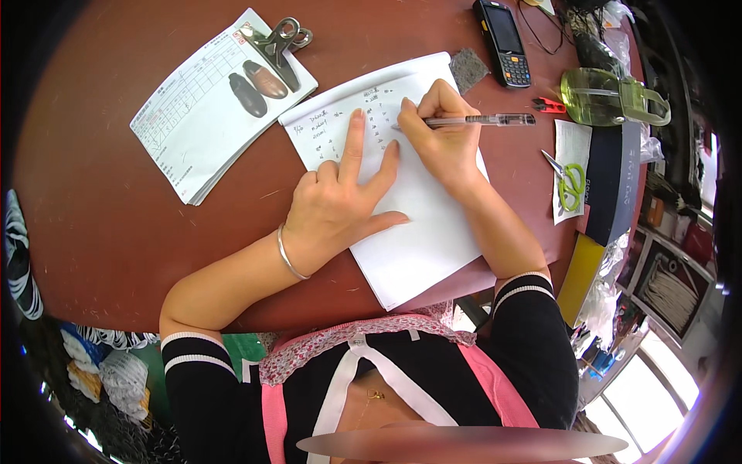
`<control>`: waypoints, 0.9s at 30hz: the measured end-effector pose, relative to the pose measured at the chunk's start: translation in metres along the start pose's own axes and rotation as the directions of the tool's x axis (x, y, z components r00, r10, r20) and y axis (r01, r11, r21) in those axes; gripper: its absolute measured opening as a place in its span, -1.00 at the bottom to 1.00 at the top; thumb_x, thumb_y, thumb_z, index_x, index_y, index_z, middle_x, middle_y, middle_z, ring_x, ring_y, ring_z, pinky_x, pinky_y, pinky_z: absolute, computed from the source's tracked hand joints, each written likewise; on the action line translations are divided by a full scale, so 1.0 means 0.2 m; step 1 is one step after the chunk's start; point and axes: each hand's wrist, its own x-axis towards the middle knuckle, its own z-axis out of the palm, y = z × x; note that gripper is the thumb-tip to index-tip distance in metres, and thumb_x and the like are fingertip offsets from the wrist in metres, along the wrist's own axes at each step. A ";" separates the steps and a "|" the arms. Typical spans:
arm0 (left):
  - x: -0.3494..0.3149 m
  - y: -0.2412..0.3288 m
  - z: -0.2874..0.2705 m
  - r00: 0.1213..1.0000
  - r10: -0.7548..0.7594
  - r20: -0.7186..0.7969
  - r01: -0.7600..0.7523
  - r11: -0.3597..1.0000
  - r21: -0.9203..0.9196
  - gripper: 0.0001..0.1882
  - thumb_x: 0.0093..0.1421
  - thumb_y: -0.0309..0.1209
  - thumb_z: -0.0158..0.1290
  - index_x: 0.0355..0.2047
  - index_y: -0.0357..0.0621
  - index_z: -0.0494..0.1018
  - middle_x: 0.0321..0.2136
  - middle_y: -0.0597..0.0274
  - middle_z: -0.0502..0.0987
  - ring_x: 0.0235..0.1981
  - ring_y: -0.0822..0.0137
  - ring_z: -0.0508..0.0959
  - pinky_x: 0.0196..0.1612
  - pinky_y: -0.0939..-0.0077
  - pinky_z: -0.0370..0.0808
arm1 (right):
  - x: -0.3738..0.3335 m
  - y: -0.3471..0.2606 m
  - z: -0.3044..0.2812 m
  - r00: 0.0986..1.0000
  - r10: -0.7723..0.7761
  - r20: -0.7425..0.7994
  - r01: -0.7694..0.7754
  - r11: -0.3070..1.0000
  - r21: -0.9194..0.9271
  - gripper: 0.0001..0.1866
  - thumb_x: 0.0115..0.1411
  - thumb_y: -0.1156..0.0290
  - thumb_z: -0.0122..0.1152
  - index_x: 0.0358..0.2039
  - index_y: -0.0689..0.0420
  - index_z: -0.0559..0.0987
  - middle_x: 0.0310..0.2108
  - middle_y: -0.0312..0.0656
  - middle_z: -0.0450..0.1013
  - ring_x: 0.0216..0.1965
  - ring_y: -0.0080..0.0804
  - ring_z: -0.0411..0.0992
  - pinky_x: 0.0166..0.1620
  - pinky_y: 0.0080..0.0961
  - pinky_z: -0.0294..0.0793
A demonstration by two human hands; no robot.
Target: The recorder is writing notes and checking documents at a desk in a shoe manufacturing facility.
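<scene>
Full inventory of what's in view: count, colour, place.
Table: 1, red-brown, throughout
Pad: 1, white, centre
Pen: 1, clear and dark, right hand
Forms: 1 stack, white, left
Shoe-like shapes: 2, grey and brown, on forms
Clip: 1, metallic, on forms
Handheld terminal: 1, black, upper right
Scrap: 1, grey, by pad's top corner
Bottle: 1, translucent green, right
Small tool: 1, red, left of bottle
Scissors: 1, green-handled, on slip
Slip: 1, white, under scissors
Box: 1, dark blue, below bottle
Edge clutter: uncountable, mixed, both sides
Bracelet: 1, silver, left wrist
Sleeves: 2, black with white stripes, upper arms
Left hand: 1, bare, spread on pad
Right hand: 1, bare, over pad
</scene>
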 end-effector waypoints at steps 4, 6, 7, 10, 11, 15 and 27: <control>0.00 0.00 0.01 1.000 0.012 -0.017 -0.012 1.000 0.013 -0.13 -0.12 0.36 0.26 0.13 0.16 0.53 0.29 -0.37 0.35 -0.69 0.42 0.31 -0.64 0.65 0.36 | 0.00 -0.01 -0.01 0.999 0.027 0.037 -0.027 0.999 0.021 -0.61 0.18 0.60 0.34 -0.61 0.13 0.28 -0.65 -0.46 0.24 -0.55 -0.79 0.12 -0.51 -0.64 0.15; 0.00 0.00 0.01 1.000 0.013 -0.014 -0.013 1.000 0.014 -0.12 -0.12 0.37 0.26 0.13 0.15 0.53 0.29 -0.37 0.35 -0.69 0.42 0.31 -0.64 0.65 0.36 | -0.01 -0.01 0.00 0.999 0.029 0.038 -0.030 0.999 0.021 -0.60 0.19 0.60 0.34 -0.61 0.13 0.27 -0.65 -0.46 0.23 -0.55 -0.79 0.11 -0.52 -0.63 0.14; -0.01 0.00 0.01 1.000 0.014 -0.012 -0.014 1.000 0.015 -0.12 -0.11 0.37 0.26 0.13 0.15 0.53 0.29 -0.37 0.35 -0.70 0.42 0.30 -0.64 0.65 0.36 | -0.01 -0.01 0.00 0.999 0.016 0.046 -0.016 1.000 -0.001 -0.60 0.19 0.59 0.34 -0.60 0.13 0.27 -0.65 -0.47 0.22 -0.55 -0.78 0.10 -0.52 -0.63 0.14; -0.01 0.00 0.01 1.000 0.013 -0.021 -0.012 1.000 0.012 -0.12 -0.11 0.37 0.25 0.14 0.14 0.52 0.29 -0.38 0.35 -0.69 0.42 0.30 -0.64 0.65 0.36 | -0.01 0.00 0.00 0.999 -0.004 0.054 0.005 1.000 -0.017 -0.60 0.20 0.59 0.33 -0.60 0.12 0.26 -0.65 -0.47 0.21 -0.55 -0.78 0.08 -0.52 -0.62 0.12; -0.01 0.00 0.01 1.000 0.013 -0.020 -0.013 1.000 0.012 -0.12 -0.11 0.37 0.25 0.14 0.14 0.52 0.29 -0.38 0.35 -0.69 0.42 0.30 -0.64 0.65 0.36 | -0.01 0.00 0.00 0.998 -0.011 0.055 0.011 1.000 -0.012 -0.60 0.20 0.59 0.32 -0.60 0.12 0.26 -0.65 -0.47 0.20 -0.55 -0.77 0.07 -0.52 -0.62 0.11; 0.00 0.01 0.00 1.000 0.011 -0.008 -0.011 1.000 0.011 -0.11 -0.11 0.37 0.25 0.14 0.15 0.52 0.29 -0.38 0.34 -0.69 0.42 0.30 -0.63 0.65 0.36 | -0.01 -0.01 0.00 0.999 0.041 0.036 -0.042 0.999 0.021 -0.61 0.19 0.61 0.31 -0.60 0.12 0.25 -0.65 -0.48 0.20 -0.55 -0.77 0.07 -0.52 -0.61 0.11; -0.02 0.02 0.01 1.000 -0.003 0.020 0.003 1.000 0.003 -0.11 -0.08 0.38 0.23 0.16 0.15 0.50 0.31 -0.51 0.25 -0.63 0.40 0.43 -0.57 0.57 0.43 | -0.02 0.03 -0.03 0.997 -0.068 0.028 0.070 0.995 -0.076 -0.64 0.15 0.55 0.33 -0.61 0.12 0.29 -0.68 -0.40 0.18 -0.56 -0.71 0.09 -0.56 -0.54 0.09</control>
